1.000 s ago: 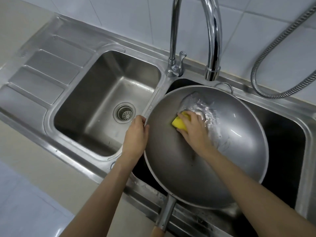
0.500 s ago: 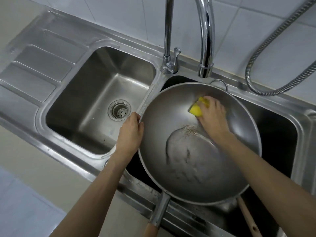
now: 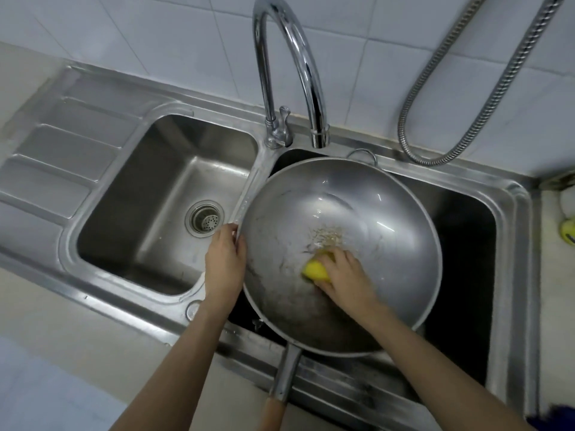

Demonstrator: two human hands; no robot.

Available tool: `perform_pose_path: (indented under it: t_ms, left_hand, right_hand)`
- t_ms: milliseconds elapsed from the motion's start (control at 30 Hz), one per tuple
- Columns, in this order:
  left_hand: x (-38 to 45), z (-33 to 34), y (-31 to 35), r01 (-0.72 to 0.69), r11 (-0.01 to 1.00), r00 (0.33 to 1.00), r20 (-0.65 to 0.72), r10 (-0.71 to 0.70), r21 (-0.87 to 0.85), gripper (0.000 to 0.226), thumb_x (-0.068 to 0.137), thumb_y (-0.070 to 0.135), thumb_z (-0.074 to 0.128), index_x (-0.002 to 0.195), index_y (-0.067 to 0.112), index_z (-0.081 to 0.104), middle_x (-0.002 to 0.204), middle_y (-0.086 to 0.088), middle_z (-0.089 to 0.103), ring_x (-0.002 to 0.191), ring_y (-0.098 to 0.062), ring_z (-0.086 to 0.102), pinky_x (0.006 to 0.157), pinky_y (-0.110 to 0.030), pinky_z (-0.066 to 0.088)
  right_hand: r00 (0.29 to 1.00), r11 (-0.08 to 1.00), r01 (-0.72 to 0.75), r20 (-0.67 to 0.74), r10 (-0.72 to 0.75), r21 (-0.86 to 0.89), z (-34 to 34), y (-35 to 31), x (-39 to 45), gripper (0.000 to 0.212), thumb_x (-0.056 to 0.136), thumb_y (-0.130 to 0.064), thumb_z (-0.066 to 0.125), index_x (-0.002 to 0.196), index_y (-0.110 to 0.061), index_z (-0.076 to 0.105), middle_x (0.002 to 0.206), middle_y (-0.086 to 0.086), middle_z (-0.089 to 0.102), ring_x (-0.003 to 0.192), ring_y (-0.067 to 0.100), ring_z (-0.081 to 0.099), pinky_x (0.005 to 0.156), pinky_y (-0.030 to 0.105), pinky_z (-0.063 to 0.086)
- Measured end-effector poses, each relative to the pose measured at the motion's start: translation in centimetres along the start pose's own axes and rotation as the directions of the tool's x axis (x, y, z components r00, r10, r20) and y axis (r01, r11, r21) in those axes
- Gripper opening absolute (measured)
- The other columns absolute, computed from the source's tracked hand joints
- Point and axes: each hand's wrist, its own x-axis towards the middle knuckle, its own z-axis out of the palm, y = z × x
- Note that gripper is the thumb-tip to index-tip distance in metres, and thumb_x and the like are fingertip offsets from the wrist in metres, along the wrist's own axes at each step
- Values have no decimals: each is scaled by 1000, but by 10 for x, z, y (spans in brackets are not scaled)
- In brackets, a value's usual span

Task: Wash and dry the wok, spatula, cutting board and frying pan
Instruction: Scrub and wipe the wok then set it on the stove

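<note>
White tiled wall (image 3: 161, 29) seen behind, steel double sink (image 3: 93, 244) set into a pale worktop (image 3: 62, 331), chrome tap (image 3: 280, 57) and hose (image 3: 485, 98) lit softly.

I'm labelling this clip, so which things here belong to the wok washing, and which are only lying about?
In use:
wok, sitting in the right basin
yellow sponge, gripped by the right hand
left hand, holding the wok's rim

Lying about:
left basin
faucet, no water seen running
metal hose

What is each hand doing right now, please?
Left hand: grips the wok rim.
Right hand: holds the yellow sponge inside the wok.
</note>
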Motion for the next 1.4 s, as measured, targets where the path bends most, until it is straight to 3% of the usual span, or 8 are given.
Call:
perform_pose_path:
  t_ms: [133, 300, 400, 633, 767, 900, 1200, 1400]
  left_hand:
    - [-1, -5, 1, 85, 996, 995, 49, -85, 2, 22, 87, 11, 56, 108, 5, 56, 97, -16, 64, 92, -38, 57, 76, -38, 40]
    - [-28, -7, 1, 83, 996, 994, 69, -80, -39, 29, 84, 4, 54, 113, 2, 53, 98, -21, 63, 94, -39, 56, 74, -36, 36]
    - [-44, -6, -2, 59, 997, 996, 75, -55, -51, 35, 84, 3, 52, 120, 4, 52, 99, -19, 60, 92, -38, 56, 74, -38, 38]
    - [-57, -5, -9, 50, 998, 994, 95, -46, -38, 24, 82, 7, 52, 106, 7, 56, 90, -13, 60, 81, -34, 56, 64, -32, 34]
    - [-58, -8, -7, 42, 999, 993, 108, -39, -26, 31, 84, 7, 53, 115, 8, 55, 98, -12, 60, 87, -32, 57, 68, -32, 36]
    - [-58, -11, -8, 30, 1000, 991, 129, -29, 0, 34, 85, 8, 53, 119, 7, 52, 101, -16, 60, 91, -35, 57, 71, -37, 40]
    - [-57, -13, -5, -19, 999, 989, 150, 12, 47, 21, 85, 3, 50, 106, 1, 52, 93, -20, 60, 84, -38, 55, 67, -37, 37]
    - [-57, -11, -5, 26, 999, 988, 149, -31, 36, 29, 86, 3, 49, 115, 2, 51, 97, -18, 59, 85, -35, 55, 67, -36, 37]
  right_hand:
    - [986, 985, -161, -59, 157, -63, -13, 31, -7, 50, 78, -35, 70, 123, -20, 57, 124, 11, 50, 107, 35, 50, 90, 44, 45]
    - [988, 979, 56, 129, -83, 195, -2, -23, -24, 52, 82, -38, 65, 130, -24, 50, 129, 6, 45, 117, 29, 44, 101, 40, 37]
    - [977, 963, 146, 122, -177, 228, -1, -31, -31, 53, 83, -40, 64, 131, -24, 50, 127, 4, 47, 116, 26, 44, 99, 39, 39]
    - [976, 966, -196, 60, 209, -168, -23, 13, -20, 47, 88, -35, 56, 131, -18, 49, 134, 13, 44, 119, 34, 43, 99, 43, 36]
    - [967, 993, -114, 226, 117, -27, -21, -14, -34, 52, 87, -40, 59, 134, -25, 45, 134, 9, 40, 121, 32, 41, 101, 40, 36]
    - [982, 978, -118, 166, 90, 170, -2, -48, -45, 48, 86, -39, 61, 130, -25, 50, 134, 10, 42, 122, 33, 41, 103, 40, 35]
    - [967, 925, -225, 49, 251, -307, -48, 35, -48, 45, 88, -38, 52, 128, -18, 50, 123, 12, 49, 110, 31, 48, 93, 38, 39]
    - [954, 974, -219, 196, 227, -60, -32, -4, -45, 49, 86, -43, 58, 131, -24, 49, 133, 10, 42, 119, 31, 42, 101, 40, 36]
